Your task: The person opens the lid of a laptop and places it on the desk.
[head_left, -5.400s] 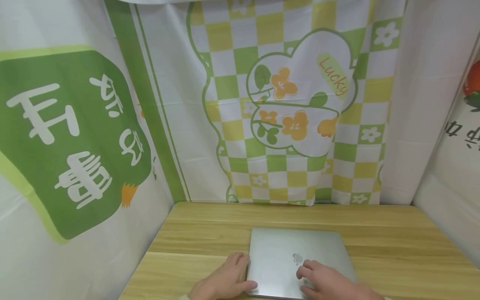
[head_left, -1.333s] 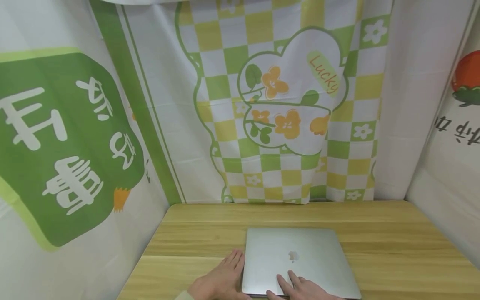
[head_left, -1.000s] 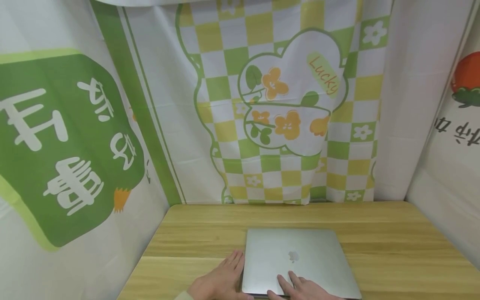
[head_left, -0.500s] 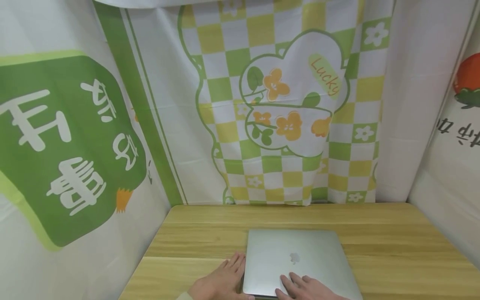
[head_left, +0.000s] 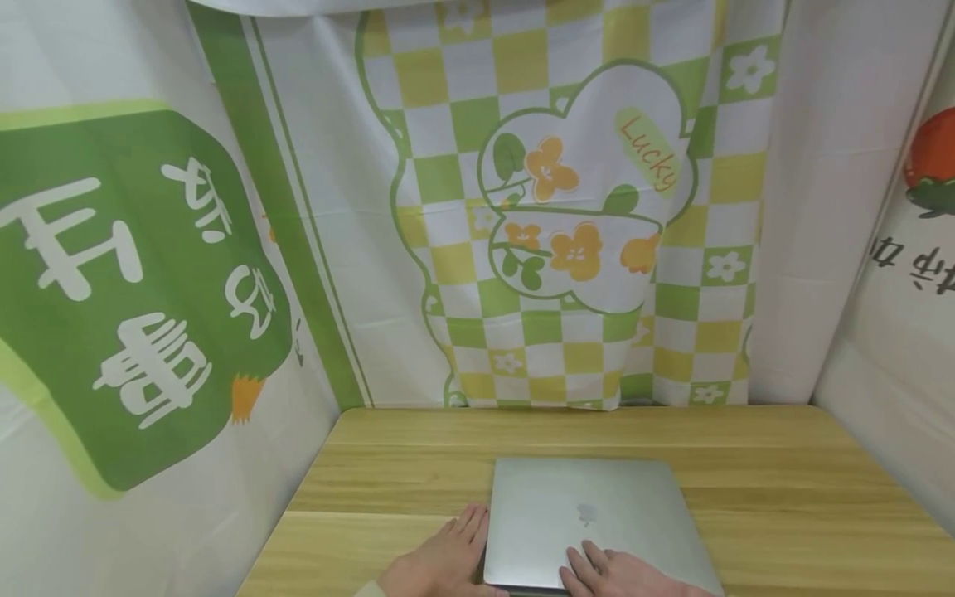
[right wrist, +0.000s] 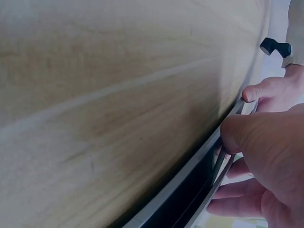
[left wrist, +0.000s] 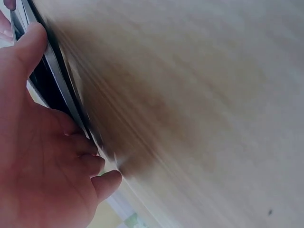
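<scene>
Right hand (head_left: 618, 574) clamped on lid (head_left: 540, 522), thumb inside front lip | left hand (head_left: 442, 560), fingers loose, against left side | laptop (right wrist: 176, 184) slightly ajar on wooden table (head_left: 791, 497) | risk: lid could drop if thumb slips, or laptop skid if weakly braced

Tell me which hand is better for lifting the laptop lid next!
Probably the right hand: its fingers lie on the lid and its thumb is at the gap beneath. The left hand rests along the left side of the laptop, seemingly better for steadying.
</scene>
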Demonstrator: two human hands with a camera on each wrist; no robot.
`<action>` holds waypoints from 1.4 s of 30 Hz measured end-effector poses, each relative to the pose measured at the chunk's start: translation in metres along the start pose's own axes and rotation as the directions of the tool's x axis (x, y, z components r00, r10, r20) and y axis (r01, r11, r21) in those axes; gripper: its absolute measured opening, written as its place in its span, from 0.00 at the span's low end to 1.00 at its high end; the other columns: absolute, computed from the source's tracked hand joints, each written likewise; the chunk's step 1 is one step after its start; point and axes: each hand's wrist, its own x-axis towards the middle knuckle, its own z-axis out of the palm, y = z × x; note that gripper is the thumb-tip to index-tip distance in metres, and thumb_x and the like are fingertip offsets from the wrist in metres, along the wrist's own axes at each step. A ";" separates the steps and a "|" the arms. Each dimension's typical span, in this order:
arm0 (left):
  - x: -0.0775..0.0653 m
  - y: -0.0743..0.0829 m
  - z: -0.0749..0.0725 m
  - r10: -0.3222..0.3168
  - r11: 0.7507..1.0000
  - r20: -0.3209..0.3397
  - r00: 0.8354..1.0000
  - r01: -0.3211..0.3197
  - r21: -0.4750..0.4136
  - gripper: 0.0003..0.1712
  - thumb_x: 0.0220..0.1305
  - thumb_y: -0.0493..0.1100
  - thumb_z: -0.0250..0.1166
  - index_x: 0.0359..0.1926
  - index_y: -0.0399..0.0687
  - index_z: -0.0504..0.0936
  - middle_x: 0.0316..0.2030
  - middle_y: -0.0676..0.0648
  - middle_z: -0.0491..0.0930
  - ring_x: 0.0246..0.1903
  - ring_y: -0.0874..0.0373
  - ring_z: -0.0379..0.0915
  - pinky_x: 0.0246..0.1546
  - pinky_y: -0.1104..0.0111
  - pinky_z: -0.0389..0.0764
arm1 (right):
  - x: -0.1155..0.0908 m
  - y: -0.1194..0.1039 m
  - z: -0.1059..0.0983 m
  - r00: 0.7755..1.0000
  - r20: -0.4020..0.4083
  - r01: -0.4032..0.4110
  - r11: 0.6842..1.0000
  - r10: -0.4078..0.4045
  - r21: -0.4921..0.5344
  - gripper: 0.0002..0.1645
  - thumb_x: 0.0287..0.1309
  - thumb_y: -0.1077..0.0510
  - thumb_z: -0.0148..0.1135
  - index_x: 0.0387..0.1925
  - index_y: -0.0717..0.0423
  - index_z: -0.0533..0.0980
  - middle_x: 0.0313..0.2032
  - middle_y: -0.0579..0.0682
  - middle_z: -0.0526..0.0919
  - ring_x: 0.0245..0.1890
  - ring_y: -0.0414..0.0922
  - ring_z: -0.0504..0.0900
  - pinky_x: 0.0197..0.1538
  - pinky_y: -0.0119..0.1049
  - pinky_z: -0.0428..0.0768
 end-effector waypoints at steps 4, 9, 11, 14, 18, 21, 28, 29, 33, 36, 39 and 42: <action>0.001 0.002 -0.002 -0.001 1.000 0.004 1.000 0.001 0.006 0.62 0.59 0.78 0.51 0.74 0.32 0.53 0.75 0.33 0.52 0.75 0.42 0.49 0.72 0.56 0.62 | -0.001 0.004 -0.003 0.999 -0.035 0.017 0.999 -0.016 0.033 0.31 0.74 0.36 0.37 0.53 0.51 0.77 0.47 0.49 0.86 0.41 0.42 0.87 0.31 0.22 0.81; 0.001 0.005 -0.005 0.011 1.000 -0.009 1.000 -0.011 0.022 0.63 0.58 0.79 0.52 0.74 0.31 0.52 0.75 0.32 0.52 0.75 0.42 0.49 0.72 0.56 0.62 | -0.001 0.009 -0.011 0.999 0.037 0.022 0.994 -0.026 0.111 0.33 0.74 0.35 0.36 0.57 0.53 0.75 0.51 0.50 0.85 0.46 0.43 0.86 0.36 0.23 0.82; 0.001 0.005 -0.005 0.019 1.000 -0.016 1.000 -0.019 0.022 0.64 0.58 0.79 0.53 0.74 0.30 0.51 0.75 0.32 0.52 0.75 0.42 0.49 0.72 0.57 0.62 | -0.002 0.011 -0.013 0.999 0.042 0.023 0.992 -0.028 0.125 0.33 0.74 0.36 0.36 0.58 0.53 0.75 0.52 0.50 0.85 0.47 0.43 0.86 0.38 0.24 0.82; 0.002 0.005 -0.006 0.021 0.999 -0.010 1.000 -0.021 0.028 0.65 0.57 0.79 0.53 0.74 0.30 0.51 0.75 0.33 0.51 0.76 0.43 0.48 0.73 0.58 0.61 | -0.003 0.012 -0.015 0.999 0.006 0.032 0.995 -0.033 0.098 0.32 0.74 0.36 0.38 0.58 0.53 0.76 0.51 0.50 0.85 0.47 0.43 0.86 0.40 0.25 0.82; 0.004 0.004 -0.006 0.026 1.000 0.008 1.000 -0.026 -0.005 0.65 0.57 0.79 0.53 0.75 0.33 0.49 0.76 0.33 0.49 0.76 0.44 0.45 0.73 0.58 0.60 | -0.004 0.013 -0.017 0.997 -0.063 0.041 0.998 -0.038 0.053 0.31 0.74 0.37 0.39 0.56 0.53 0.77 0.48 0.50 0.86 0.45 0.43 0.86 0.38 0.24 0.82; 0.004 0.003 -0.008 0.051 0.998 -0.003 0.999 -0.051 -0.045 0.64 0.57 0.78 0.55 0.76 0.35 0.47 0.76 0.32 0.47 0.76 0.42 0.45 0.73 0.56 0.60 | -0.004 0.014 -0.018 0.996 -0.083 0.046 0.998 -0.041 0.053 0.31 0.74 0.37 0.39 0.56 0.54 0.77 0.48 0.50 0.86 0.46 0.43 0.85 0.38 0.24 0.81; 0.003 0.003 -0.009 0.132 0.989 -0.067 0.989 -0.136 -0.061 0.62 0.59 0.75 0.57 0.76 0.37 0.46 0.76 0.32 0.47 0.75 0.37 0.47 0.72 0.53 0.61 | -0.008 0.017 -0.022 0.997 -0.063 0.048 0.995 -0.043 0.084 0.33 0.74 0.36 0.38 0.59 0.55 0.75 0.51 0.52 0.85 0.49 0.44 0.85 0.41 0.24 0.81; 0.003 0.003 -0.009 0.136 0.989 -0.075 0.988 -0.140 -0.056 0.61 0.59 0.75 0.56 0.76 0.37 0.46 0.76 0.32 0.48 0.75 0.37 0.47 0.72 0.53 0.61 | -0.008 0.017 -0.022 0.997 -0.071 0.047 0.996 -0.041 0.082 0.33 0.73 0.36 0.39 0.59 0.55 0.75 0.51 0.52 0.85 0.49 0.44 0.85 0.41 0.24 0.81; 0.003 0.004 -0.009 0.135 0.988 -0.094 0.986 -0.141 -0.060 0.61 0.59 0.75 0.56 0.76 0.37 0.47 0.76 0.33 0.48 0.74 0.37 0.48 0.72 0.51 0.62 | -0.008 0.019 -0.024 0.995 -0.090 0.045 0.994 -0.036 0.100 0.34 0.73 0.35 0.40 0.59 0.55 0.74 0.51 0.51 0.84 0.49 0.43 0.84 0.38 0.24 0.80; 0.003 0.004 -0.009 0.121 0.990 -0.084 0.989 -0.127 -0.066 0.61 0.58 0.75 0.56 0.76 0.39 0.48 0.76 0.33 0.48 0.75 0.37 0.47 0.70 0.50 0.63 | -0.007 0.018 -0.024 0.992 -0.120 0.042 0.994 -0.030 0.100 0.33 0.72 0.35 0.41 0.58 0.54 0.75 0.49 0.50 0.84 0.46 0.42 0.83 0.35 0.22 0.78; 0.004 0.004 -0.009 0.106 0.991 -0.064 0.992 -0.111 -0.072 0.61 0.58 0.76 0.57 0.77 0.41 0.48 0.76 0.33 0.48 0.75 0.36 0.46 0.70 0.50 0.64 | -0.007 0.018 -0.024 0.991 -0.132 0.043 0.994 -0.029 0.103 0.32 0.72 0.35 0.42 0.57 0.54 0.74 0.48 0.49 0.83 0.44 0.40 0.82 0.34 0.22 0.76; 0.004 0.005 -0.008 0.102 0.990 -0.063 0.993 -0.108 -0.086 0.61 0.57 0.76 0.57 0.77 0.42 0.48 0.76 0.33 0.47 0.75 0.36 0.46 0.71 0.50 0.62 | -0.008 0.019 -0.025 0.992 -0.119 0.048 0.993 -0.036 0.107 0.33 0.72 0.35 0.41 0.58 0.55 0.74 0.49 0.49 0.83 0.45 0.40 0.82 0.36 0.23 0.78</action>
